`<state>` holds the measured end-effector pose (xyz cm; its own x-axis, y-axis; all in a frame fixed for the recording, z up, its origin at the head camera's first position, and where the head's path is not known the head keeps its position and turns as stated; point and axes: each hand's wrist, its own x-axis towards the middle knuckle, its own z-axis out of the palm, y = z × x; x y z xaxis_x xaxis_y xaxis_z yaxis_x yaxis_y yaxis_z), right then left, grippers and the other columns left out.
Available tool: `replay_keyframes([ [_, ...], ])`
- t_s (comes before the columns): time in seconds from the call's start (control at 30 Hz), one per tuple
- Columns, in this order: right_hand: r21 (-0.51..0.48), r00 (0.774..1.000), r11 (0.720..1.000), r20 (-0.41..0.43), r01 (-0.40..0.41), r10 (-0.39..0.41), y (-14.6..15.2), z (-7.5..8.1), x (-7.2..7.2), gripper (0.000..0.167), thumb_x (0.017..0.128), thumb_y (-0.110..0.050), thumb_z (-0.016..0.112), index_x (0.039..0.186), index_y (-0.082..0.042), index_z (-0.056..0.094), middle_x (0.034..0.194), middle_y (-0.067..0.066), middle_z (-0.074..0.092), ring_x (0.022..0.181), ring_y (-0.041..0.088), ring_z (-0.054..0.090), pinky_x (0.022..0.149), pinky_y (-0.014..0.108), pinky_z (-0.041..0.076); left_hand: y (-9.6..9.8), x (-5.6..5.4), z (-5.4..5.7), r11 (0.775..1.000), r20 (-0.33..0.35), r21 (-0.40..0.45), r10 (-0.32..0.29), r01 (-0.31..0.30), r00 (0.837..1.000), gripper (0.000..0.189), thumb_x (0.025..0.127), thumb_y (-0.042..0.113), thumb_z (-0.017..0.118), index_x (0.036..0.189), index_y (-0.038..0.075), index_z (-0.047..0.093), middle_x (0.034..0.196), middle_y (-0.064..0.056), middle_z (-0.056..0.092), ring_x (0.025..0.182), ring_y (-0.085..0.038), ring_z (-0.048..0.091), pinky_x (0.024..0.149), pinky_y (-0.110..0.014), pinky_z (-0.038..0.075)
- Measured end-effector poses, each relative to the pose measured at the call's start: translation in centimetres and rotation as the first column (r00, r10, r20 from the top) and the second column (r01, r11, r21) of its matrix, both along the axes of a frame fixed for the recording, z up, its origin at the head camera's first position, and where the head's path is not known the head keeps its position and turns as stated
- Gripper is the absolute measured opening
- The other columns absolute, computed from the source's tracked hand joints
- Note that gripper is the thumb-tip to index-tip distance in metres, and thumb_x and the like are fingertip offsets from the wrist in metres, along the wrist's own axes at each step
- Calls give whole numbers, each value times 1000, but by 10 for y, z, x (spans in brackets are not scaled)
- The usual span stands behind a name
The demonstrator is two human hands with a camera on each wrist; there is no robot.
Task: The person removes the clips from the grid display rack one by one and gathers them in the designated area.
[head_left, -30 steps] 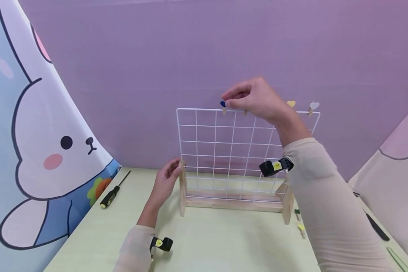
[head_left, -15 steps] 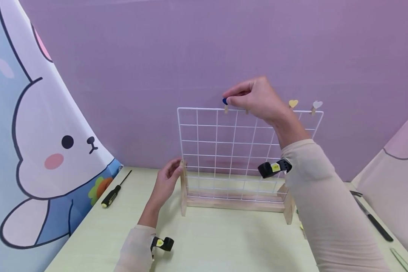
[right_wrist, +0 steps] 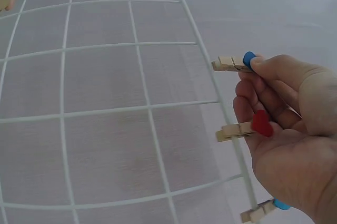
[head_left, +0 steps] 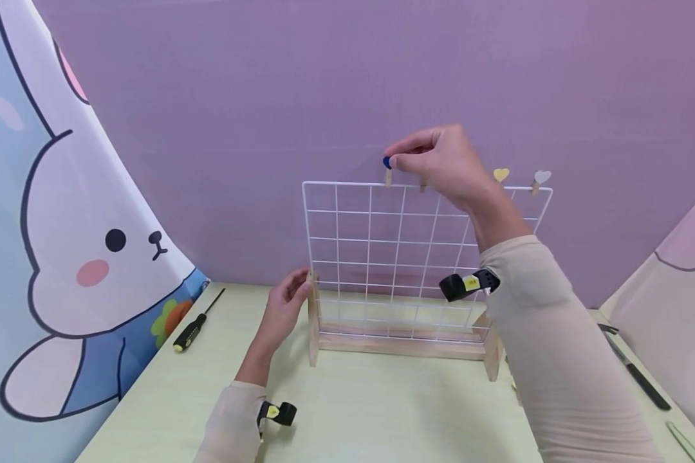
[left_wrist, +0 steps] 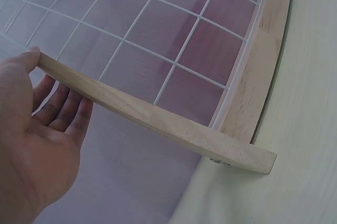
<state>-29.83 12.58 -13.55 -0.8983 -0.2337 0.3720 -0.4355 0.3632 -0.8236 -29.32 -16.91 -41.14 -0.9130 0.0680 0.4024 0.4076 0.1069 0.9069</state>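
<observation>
A white wire grid [head_left: 336, 184] stands upright in a wooden stand [head_left: 402, 347]. My right hand [head_left: 446, 164] pinches a wooden clothespin [right_wrist: 231, 64] by its blue heart [right_wrist: 249, 59], its tip at the grid's top wire. Beside it a red-heart clothespin [right_wrist: 261, 124] sits clipped on that wire, close to my palm. Farther along are a light-blue one [right_wrist: 281, 204], a yellow heart [head_left: 500, 174] and a white heart [head_left: 542, 176]. Over at the stand's left upright [left_wrist: 158, 121], my left hand [left_wrist: 37, 139] grips the upper end between thumb and fingers.
A black and yellow screwdriver [head_left: 191, 331] lies on the pale table [head_left: 382, 411] at left. Toward the right edge lie a black-handled tool [head_left: 648, 386] and a green item [head_left: 686, 444]. A purple backdrop [head_left: 255, 128] hangs behind the grid.
The right hand and the blue-heart clothespin have risen slightly and shifted a little right. The left hand keeps its hold on the upright. The view has shifted slightly.
</observation>
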Motion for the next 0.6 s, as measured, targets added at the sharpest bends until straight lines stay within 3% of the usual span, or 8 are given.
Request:
replay_keyframes([
  [0.17,-49,1000,999,-17,-8,8,3,6,3,17,93,-16,77,109,-9,81,97,-1,76,66,17,52,56,25,52,1,-1,0,1000,-2,11,0,0,1000,42,107,20,58,143,0,54,136,-22,64,112,-5,63,100,-13,51],
  [0.47,-71,998,997,-67,-25,21,15,14,16,18,91,-16,79,109,-10,81,96,-6,79,84,13,66,79,21,56,-1,-4,-2,1000,10,7,9,-9,1000,42,106,22,59,143,2,55,135,-20,65,114,-10,63,100,-13,51],
  [0.6,-50,995,999,-99,-19,14,23,14,26,21,91,-15,80,111,-8,80,94,-4,80,84,13,71,75,18,56,0,-4,-2,1000,8,14,6,-6,1000,41,106,22,59,143,3,55,135,-20,65,114,-10,63,100,-14,51],
])
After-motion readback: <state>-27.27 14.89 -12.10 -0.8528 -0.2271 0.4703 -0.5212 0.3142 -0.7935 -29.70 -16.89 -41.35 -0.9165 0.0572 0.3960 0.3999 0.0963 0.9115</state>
